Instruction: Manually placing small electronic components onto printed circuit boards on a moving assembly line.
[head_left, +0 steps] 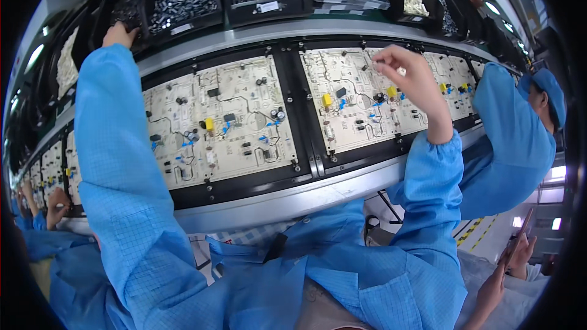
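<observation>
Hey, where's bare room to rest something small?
The front metal rail looks bare, between the circuit boards and your blue coat. A narrower back rail runs between boards and bins. Crowded: component-dotted boards, and the bins by your left hand.

Bright light glints off the metal rail [324,192]; dark edges bend.

Cream circuit board [333,72], small pale piece [401,71], dark parts [129,16]

Board flat in a black frame [296,95], bearing yellow, blue and dark components [326,100]; piece in the right hand [420,79] above it; parts heaped at upper left, partly hidden.
</observation>
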The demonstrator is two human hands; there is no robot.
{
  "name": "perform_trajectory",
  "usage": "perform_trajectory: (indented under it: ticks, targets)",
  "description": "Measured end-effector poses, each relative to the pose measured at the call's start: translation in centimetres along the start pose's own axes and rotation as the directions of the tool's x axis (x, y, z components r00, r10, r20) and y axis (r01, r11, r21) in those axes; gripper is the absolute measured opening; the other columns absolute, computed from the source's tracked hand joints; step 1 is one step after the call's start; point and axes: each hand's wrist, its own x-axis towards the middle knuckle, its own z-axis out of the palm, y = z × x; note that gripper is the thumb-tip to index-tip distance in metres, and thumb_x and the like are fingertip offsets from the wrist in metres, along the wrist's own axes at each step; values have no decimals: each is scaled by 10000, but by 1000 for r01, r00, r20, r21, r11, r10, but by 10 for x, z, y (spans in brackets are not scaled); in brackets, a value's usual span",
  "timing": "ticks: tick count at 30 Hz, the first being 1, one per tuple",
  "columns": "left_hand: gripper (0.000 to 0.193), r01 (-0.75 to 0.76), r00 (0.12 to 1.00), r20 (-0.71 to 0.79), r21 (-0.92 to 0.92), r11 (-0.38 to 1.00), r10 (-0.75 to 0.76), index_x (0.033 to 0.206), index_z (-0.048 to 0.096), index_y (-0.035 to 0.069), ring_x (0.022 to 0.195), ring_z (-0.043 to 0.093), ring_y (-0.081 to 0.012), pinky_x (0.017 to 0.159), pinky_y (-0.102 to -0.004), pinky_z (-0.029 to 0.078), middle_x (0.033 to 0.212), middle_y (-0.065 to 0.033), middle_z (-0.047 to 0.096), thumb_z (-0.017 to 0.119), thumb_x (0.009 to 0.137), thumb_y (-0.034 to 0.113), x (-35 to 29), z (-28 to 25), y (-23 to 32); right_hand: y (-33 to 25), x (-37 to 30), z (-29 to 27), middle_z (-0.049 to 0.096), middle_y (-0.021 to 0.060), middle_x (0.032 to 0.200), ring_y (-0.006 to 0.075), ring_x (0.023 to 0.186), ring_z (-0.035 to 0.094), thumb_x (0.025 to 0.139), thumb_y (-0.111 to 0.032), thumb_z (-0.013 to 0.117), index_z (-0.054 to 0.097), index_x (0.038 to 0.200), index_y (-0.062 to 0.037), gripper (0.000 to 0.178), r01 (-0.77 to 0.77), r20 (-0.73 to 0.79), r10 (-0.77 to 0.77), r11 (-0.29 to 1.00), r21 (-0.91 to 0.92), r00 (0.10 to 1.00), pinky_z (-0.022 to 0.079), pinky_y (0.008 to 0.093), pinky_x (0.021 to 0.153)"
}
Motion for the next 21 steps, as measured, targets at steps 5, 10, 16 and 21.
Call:
perform_trajectory:
  ticks: [5, 10, 16, 21]
  targets:
    - [388, -26, 995, 95, -117, 993, 37, 891, 657, 26, 902, 644, -330, 817, -394, 493, 924, -187, 672, 781, 753, 367, 12, -9, 7, 32, 49, 1, 638, 86, 780, 169, 689, 585, 832, -110, 676, 671, 957, -3, 164, 183, 90, -173, 975, -125, 981, 469, 277, 652]
    - [308, -75, 994, 64, -126, 989, 84, 856, 663, 26, 846, 652, -300, 786, -364, 499, 869, -159, 673, 821, 709, 246, 17, -10, -4, 32, 56, 18, 637, 115, 764, 199, 688, 600, 787, -76, 694, 667, 902, 9, 146, 165, 128, -151, 980, -111, 980, 483, 296, 647]
    - [259, -83, 991, 88, -189, 978, 101, 907, 663, 56, 871, 655, -295, 806, -372, 496, 900, -162, 674, 745, 768, 258, 18, -26, 7, 53, 46, 14, 672, 119, 829, 210, 750, 645, 786, -21, 668, 696, 909, -1, 128, 278, 210, -251, 954, -109, 945, 521, 298, 687]
    - [351, -44, 997, -73, -229, 972, 28, 1037, 617, 53, 987, 610, -361, 856, -403, 474, 998, -216, 644, 520, 884, 354, 21, -25, -10, 50, 48, 17, 682, 120, 858, 212, 769, 656, 790, -16, 662, 696, 924, 9, 141, 237, 223, -209, 965, -109, 952, 532, 286, 719]
